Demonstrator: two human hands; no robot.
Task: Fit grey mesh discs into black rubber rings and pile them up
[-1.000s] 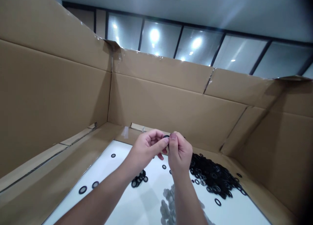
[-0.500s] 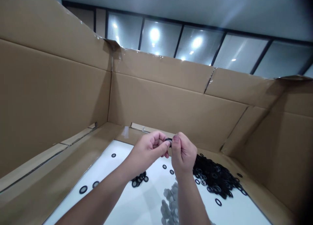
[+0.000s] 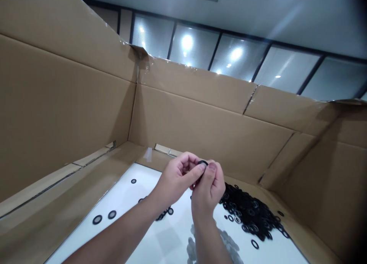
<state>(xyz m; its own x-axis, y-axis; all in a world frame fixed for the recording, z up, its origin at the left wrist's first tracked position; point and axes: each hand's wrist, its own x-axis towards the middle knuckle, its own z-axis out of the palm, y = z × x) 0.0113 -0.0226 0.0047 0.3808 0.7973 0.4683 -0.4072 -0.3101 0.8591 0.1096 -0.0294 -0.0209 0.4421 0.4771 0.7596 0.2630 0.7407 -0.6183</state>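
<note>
Between both hands, above the white board (image 3: 164, 243), is a black rubber ring (image 3: 203, 162) with something pale grey inside it. My left hand (image 3: 176, 176) pinches it between thumb and fingers from the left. My right hand (image 3: 207, 193) is closed against its right side, thumb pressed near the rim; the fingers behind are partly hidden. Right of the hands lies a heap of black rings (image 3: 249, 212). Thin grey discs (image 3: 229, 243) are piled below, partly covered by my right forearm. A small cluster of grey-centred rings (image 3: 164, 214) shows beside my left forearm.
Tall cardboard walls (image 3: 186, 115) enclose the board on the left, back and right. Single grey-centred rings (image 3: 112, 214) lie at the board's left. One loose black ring (image 3: 255, 244) sits in front of the heap, another ring (image 3: 280, 213) by the right wall.
My right hand has shifted left and turned inward, nearer my left hand. The ring has tilted, so more of its face shows. The view has shifted slightly.
</note>
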